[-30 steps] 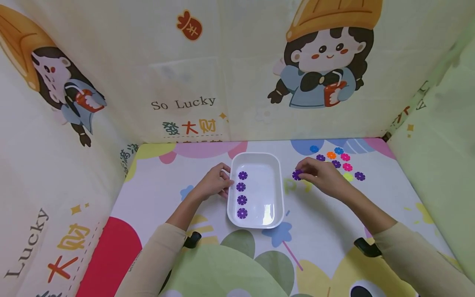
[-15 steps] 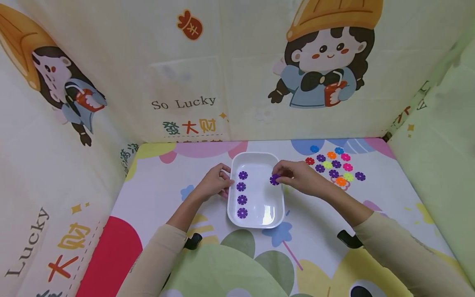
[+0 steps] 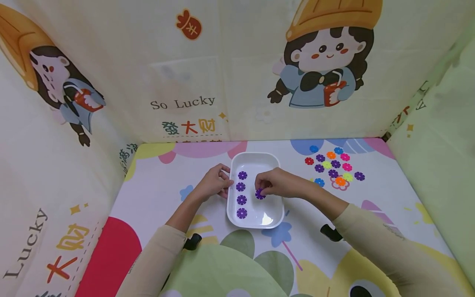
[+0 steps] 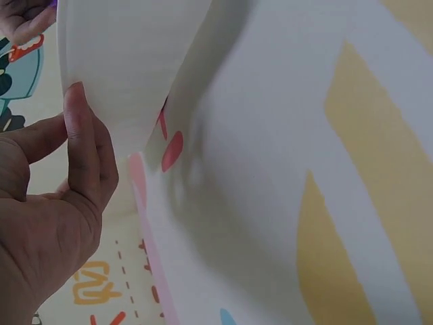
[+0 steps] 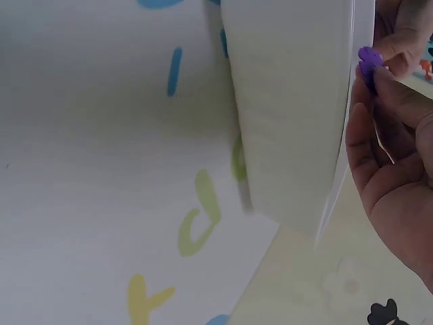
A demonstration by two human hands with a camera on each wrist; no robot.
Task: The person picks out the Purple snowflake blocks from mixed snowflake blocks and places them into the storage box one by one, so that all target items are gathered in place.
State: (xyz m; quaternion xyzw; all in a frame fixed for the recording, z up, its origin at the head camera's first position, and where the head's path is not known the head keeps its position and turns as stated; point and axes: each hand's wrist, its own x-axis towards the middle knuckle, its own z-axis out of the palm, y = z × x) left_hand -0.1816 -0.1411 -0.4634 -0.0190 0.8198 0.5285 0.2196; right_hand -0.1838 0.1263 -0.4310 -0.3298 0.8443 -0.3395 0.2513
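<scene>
A white rectangular tray [image 3: 256,164] stands on the patterned tabletop in the head view. My left hand [image 3: 214,182] pinches its left rim, thumb on top and fingers against the outer wall, as the left wrist view also shows. Along the tray's left side lies a column of several purple snowflake discs [image 3: 241,187]. Over the tray's middle, my right hand [image 3: 283,183] pinches another purple snowflake disc [image 3: 260,194] between thumb and fingertips. That disc [image 5: 369,66] appears partly covered by fingers in the right wrist view, above the tray's outer wall.
Right of the tray lie loose snowflake discs in several colours, among them a red disc [image 3: 309,161], an orange disc [image 3: 340,181] and a blue disc [image 3: 319,182]. Printed cloth walls [image 3: 245,82] rise behind the table and on both sides.
My right hand has carried the purple snowflake disc leftward from beside the loose discs to over the tray's middle. My left hand has stayed at the tray's rim.
</scene>
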